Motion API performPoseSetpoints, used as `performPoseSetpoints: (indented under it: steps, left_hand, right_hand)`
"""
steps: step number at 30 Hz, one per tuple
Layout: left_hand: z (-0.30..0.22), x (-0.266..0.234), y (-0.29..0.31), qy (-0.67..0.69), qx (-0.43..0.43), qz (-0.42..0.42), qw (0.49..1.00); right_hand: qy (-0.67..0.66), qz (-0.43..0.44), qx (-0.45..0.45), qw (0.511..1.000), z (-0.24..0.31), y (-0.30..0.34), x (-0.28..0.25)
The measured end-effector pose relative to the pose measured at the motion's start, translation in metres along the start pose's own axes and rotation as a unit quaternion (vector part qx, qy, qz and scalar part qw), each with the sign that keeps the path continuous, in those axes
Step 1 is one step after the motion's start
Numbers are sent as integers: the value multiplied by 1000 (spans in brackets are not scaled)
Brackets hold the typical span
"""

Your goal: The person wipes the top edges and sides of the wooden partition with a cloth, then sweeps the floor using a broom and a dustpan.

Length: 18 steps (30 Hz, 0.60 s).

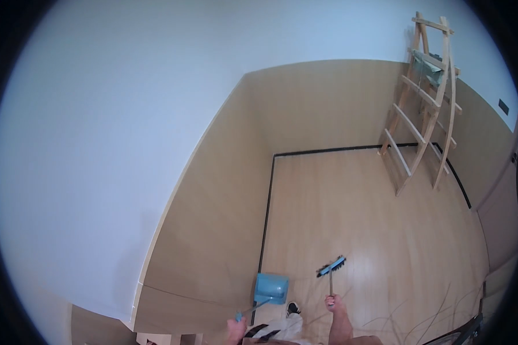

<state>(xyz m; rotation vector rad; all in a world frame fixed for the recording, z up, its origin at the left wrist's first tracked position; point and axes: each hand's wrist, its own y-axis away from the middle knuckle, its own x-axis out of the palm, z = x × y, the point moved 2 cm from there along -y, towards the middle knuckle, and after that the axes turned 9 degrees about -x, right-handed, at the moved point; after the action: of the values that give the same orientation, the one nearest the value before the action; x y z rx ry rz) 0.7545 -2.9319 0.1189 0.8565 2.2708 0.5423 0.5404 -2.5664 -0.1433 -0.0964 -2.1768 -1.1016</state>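
Observation:
My right hand is closed round the handle of a broom. The broom head, blue with dark bristles, is low over the wood-look floor ahead of me; whether it touches is hard to tell. In my left hand I grip the handle of a long-handled dustpan. Its blue pan is beside the dark baseboard on the left, to the left of the broom head. One of my shoes shows just behind the pan.
A wooden stepladder with a greenish bag hanging on it stands at the far right corner. Tan panels line the lower walls above a black baseboard. Thin curved strands and a dark frame appear at lower right.

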Motion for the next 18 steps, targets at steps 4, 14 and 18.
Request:
performPoseSetpoints:
  steps: [4,14,18]
  left_hand:
    - [-60,35,-31,-140,0,-9,990]
    - [-149,117,-86,132,-69,3,989]
    - [-175,135,-98,170,-55,40,983]
  right_hand:
    - [34,-15,-127,991,19,81,-3]
    - [10,-187,-268,945,-25,239,-74]
    - [-51,-265,-321,908,-35,239,-102]
